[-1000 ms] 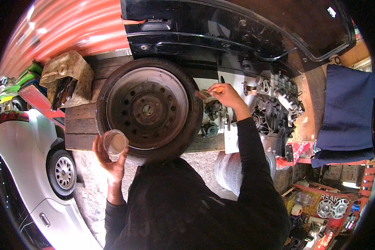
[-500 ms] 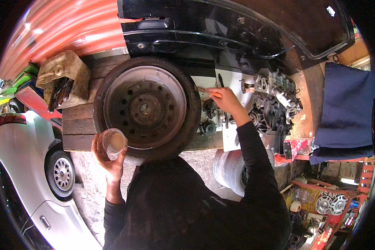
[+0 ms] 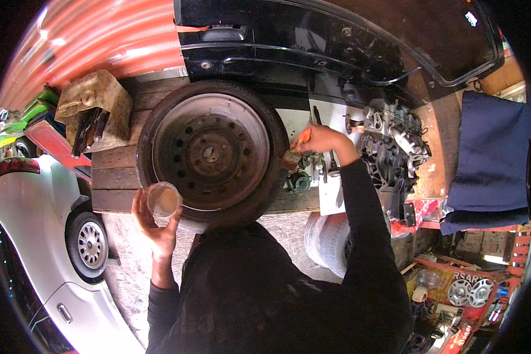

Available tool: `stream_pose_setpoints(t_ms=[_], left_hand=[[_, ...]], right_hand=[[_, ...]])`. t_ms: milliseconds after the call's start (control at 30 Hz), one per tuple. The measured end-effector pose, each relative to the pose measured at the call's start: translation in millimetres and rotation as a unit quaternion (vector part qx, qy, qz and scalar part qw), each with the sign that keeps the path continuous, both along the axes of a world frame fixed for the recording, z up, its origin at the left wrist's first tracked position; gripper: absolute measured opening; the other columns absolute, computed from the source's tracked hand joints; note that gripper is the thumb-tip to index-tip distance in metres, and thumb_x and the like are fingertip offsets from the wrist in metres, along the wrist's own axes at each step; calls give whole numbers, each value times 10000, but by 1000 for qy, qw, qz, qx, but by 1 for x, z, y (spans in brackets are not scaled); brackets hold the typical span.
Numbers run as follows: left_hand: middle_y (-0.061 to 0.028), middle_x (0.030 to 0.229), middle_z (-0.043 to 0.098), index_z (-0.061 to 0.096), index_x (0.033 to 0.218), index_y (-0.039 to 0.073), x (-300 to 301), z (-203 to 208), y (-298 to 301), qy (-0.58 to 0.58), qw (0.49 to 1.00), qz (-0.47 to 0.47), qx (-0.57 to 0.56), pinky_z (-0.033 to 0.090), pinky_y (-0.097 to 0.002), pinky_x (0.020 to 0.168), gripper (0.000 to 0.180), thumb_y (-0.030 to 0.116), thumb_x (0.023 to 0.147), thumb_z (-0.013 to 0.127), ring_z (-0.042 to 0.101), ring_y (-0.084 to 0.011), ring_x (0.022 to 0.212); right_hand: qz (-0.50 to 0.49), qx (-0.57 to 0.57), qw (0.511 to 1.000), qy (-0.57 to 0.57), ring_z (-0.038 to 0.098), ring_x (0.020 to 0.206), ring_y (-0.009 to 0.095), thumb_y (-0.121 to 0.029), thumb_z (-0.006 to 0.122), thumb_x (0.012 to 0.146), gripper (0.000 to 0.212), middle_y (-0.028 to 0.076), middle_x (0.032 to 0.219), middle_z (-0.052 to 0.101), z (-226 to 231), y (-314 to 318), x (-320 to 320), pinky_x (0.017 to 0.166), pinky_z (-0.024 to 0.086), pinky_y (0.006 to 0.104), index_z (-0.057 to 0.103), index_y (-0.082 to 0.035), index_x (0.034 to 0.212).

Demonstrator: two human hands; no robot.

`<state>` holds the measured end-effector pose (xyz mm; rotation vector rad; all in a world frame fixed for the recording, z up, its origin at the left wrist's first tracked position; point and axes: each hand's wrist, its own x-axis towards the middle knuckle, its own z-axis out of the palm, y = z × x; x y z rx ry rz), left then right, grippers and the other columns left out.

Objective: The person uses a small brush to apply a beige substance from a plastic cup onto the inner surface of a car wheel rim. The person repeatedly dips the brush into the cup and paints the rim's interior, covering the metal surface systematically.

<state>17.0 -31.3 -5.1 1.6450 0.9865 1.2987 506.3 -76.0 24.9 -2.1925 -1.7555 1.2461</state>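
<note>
A wheel lies flat on the wooden bench, its black tyre [image 3: 144,141] around a worn steel rim [image 3: 230,177] with a ring of holes. My left hand [image 3: 161,236] is closed around a clear plastic cup [image 3: 164,200] of pale beige liquid, over the tyre's near left edge. On the wheel's right side my right hand [image 3: 329,141] grips a small brush [image 3: 291,158] with an orange handle. Its bristles point down and left, at the tyre's outer sidewall; whether they touch it is hard to tell.
Right of the wheel are small metal parts [image 3: 299,182] and an engine [image 3: 389,159]. A dirty box [image 3: 94,97] with dark tools stands left on the plank bench [image 3: 113,180]. Behind is a black car panel [image 3: 265,59]. Spare tyres [image 3: 327,242] and a silver car [image 3: 38,236] stand lower down.
My right hand has moved nearer along the tyre's right side, and the brush has swung so its bristles point lower. The left hand with the cup stays nearly in place.
</note>
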Motion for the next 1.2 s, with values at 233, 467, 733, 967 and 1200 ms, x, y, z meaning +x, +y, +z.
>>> stream_pose_setpoints(t_ms=[233, 467, 733, 967, 1200], left_hand=[[-184, 1456, 480, 256, 1540, 26, -9, 3, -3, 12, 1000, 4, 4, 377, -443, 1150, 997, 23, 744, 857, 509, -297, 1327], [-188, 1457, 479, 262, 1533, 21, -13, 0, -9, 33, 999, 21, 1, 374, -447, 1152, 985, 21, 746, 854, 504, -299, 1332], [-182, 1448, 485, 264, 1532, 25, -6, 2, -7, 1, 1000, 15, -8, 377, -445, 1149, 984, 4, 740, 847, 510, -296, 1322], [-184, 1444, 492, 265, 1534, 32, -6, 2, -9, 8, 1000, 19, -10, 374, -439, 1149, 989, 4, 736, 849, 512, -295, 1322], [-177, 1454, 484, 261, 1535, 33, -8, -7, -8, -3, 1000, 4, -12, 377, -441, 1150, 989, 7, 739, 848, 512, -290, 1323]], right_hand=[[-124, 402, 904, -82, 725, 910, 333, -219, 690, 904, 182, 131, 992, 755, -12, 60, 8, 826, 556, 379, 764, -136, 1048], [-1, 213, 972, -102, 712, 923, 364, -161, 695, 879, 187, 164, 995, 741, -14, 24, -9, 840, 557, 386, 757, -112, 1048], [-45, -10, 998, 38, 699, 780, 130, -147, 738, 879, 191, 42, 910, 755, -6, 38, 9, 705, 570, 281, 755, -35, 1033], [-170, 361, 917, -20, 732, 899, 306, -178, 723, 888, 162, 133, 969, 759, -29, 51, 9, 839, 558, 364, 770, -112, 1028], [-107, -38, 992, 59, 708, 772, 146, -191, 770, 833, 195, 85, 882, 760, 13, 10, 0, 681, 568, 312, 776, -66, 982]])
